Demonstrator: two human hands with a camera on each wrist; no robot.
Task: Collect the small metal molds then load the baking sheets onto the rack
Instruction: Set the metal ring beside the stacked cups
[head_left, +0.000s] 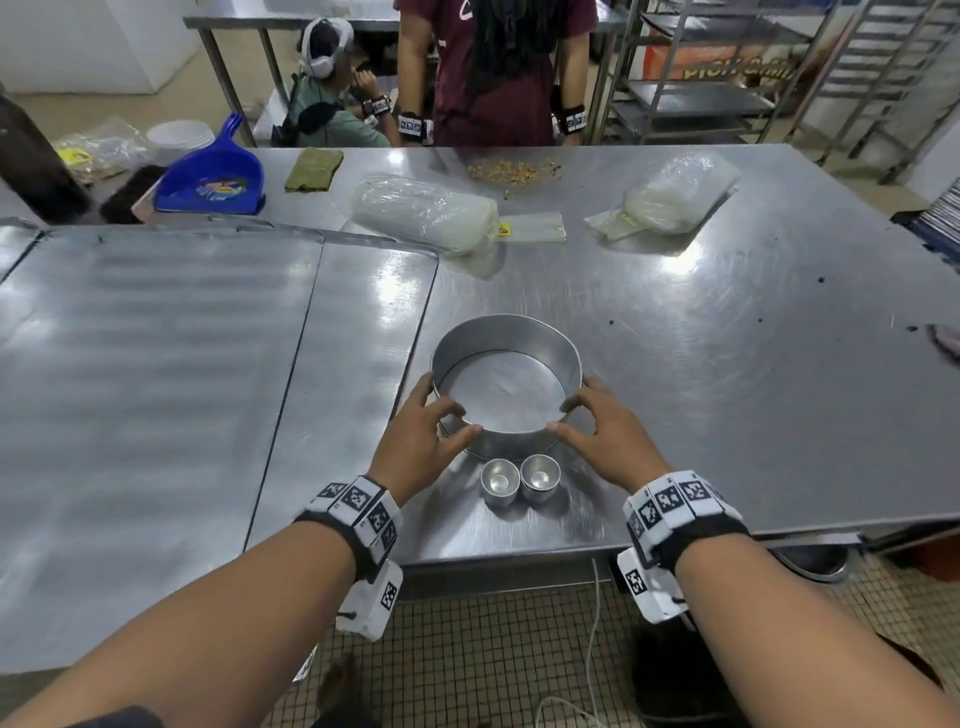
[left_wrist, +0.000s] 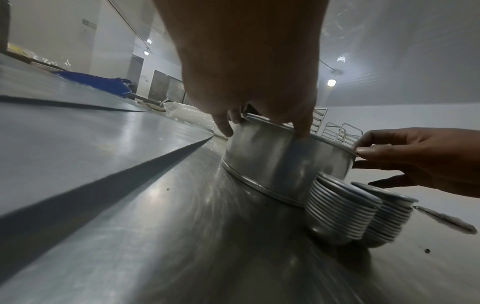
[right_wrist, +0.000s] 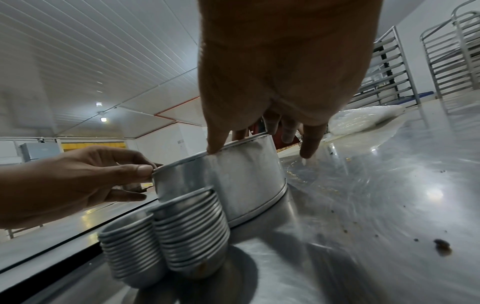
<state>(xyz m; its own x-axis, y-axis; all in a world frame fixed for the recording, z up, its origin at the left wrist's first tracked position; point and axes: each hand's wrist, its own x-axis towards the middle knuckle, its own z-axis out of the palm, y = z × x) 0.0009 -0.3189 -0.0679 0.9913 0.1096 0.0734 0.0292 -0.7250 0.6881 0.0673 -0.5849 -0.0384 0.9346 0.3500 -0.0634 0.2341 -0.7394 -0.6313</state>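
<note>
Standing in two nested stacks of small silver metal molds (head_left: 520, 480) at the near edge of the steel table (head_left: 727, 338), touching the wall of a round, straight-sided aluminium cake pan (head_left: 506, 387). Left hand (head_left: 423, 439) and right hand (head_left: 605, 431) pinching opposite sides of the pan rim — thumbs outside, fingers curled over the edge — probably to steady or shift it as a collecting vessel. Large flat baking sheets (head_left: 156, 374) lying left, not yet loaded; tiered metal rack (head_left: 893, 67) far right — well apart.

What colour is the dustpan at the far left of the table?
Blue, with a colourful sticker on its pan; the dustpan shows best in the head view.
</note>
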